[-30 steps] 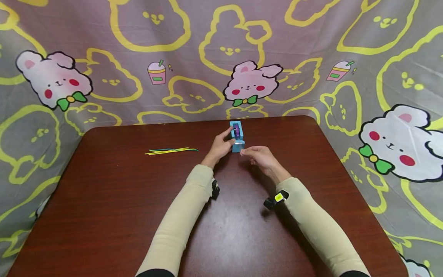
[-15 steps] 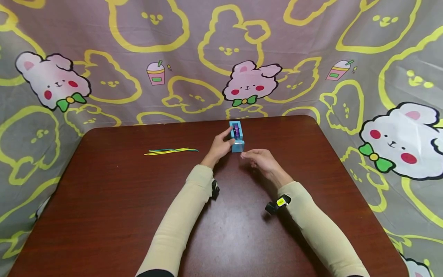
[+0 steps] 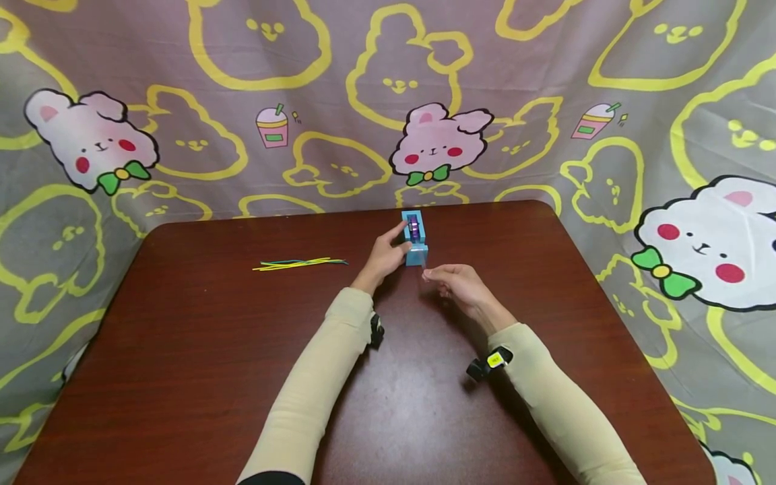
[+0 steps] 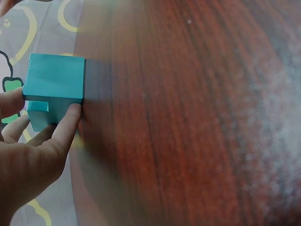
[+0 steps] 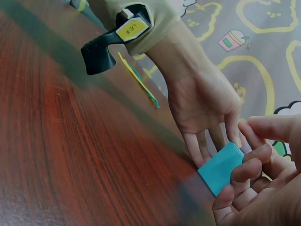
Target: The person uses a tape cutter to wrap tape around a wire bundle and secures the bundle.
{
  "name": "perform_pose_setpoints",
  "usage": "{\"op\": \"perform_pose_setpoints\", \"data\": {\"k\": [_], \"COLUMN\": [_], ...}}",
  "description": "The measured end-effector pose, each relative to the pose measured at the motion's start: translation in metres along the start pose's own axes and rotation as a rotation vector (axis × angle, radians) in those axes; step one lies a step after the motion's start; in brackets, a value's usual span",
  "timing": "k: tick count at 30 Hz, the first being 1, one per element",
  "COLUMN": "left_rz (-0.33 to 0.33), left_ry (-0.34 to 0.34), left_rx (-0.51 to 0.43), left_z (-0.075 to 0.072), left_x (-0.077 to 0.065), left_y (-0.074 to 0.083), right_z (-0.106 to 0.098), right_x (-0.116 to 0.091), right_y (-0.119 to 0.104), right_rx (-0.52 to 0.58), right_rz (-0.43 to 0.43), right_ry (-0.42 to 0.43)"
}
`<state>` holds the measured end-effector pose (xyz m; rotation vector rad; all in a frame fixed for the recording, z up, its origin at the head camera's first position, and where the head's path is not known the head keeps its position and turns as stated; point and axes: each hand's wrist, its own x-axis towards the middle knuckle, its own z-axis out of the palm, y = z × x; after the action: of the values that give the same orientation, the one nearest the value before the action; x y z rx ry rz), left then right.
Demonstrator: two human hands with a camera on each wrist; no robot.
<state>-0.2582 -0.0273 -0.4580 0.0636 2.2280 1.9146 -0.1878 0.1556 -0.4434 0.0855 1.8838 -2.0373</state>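
A light-blue tape dispenser (image 3: pixel 417 256) with a purple-cored roll stands near the far edge of the table. My left hand (image 3: pixel 385 258) grips it from the left, with fingers along its side. In the left wrist view the thumb and fingers of that hand hold the dispenser (image 4: pixel 54 77) low on its body. Just in front of the cutting end, my right hand (image 3: pixel 463 286) pinches the end of a clear strip of tape (image 3: pixel 424 259) between thumb and forefinger. In the right wrist view, the curled right fingers partly cover the dispenser (image 5: pixel 218 169).
Several thin yellow and teal strands (image 3: pixel 301 265) lie to the left of the hands. A dark red-brown table (image 3: pixel 212 377) carries everything. A printed cloth (image 3: pixel 339 74) hangs close behind its far edge and along both sides.
My right hand has drawn slightly back and to the right, away from the dispenser, and more clear tape shows between. The left hand and dispenser have stayed nearly in place.
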Motion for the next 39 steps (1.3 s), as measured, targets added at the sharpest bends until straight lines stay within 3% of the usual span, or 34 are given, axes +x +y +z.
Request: {"op": "perform_pose_setpoints", "data": {"k": [20,39], "left_rz": [0.032,0.013], "left_ry": [0.019,0.005], "left_rx": [0.012,0.001], "left_z": [0.004,0.002], "left_x": [0.002,-0.001], "left_y": [0.001,-0.001], "right_z": [0.0,0.005], "right_x": [-0.015,-0.03], "right_y": [0.002,0.006], "right_rx": [0.032,0.079], "right_rz": [0.001,-0.002], "right_ry": [-0.027,-0.055]}}
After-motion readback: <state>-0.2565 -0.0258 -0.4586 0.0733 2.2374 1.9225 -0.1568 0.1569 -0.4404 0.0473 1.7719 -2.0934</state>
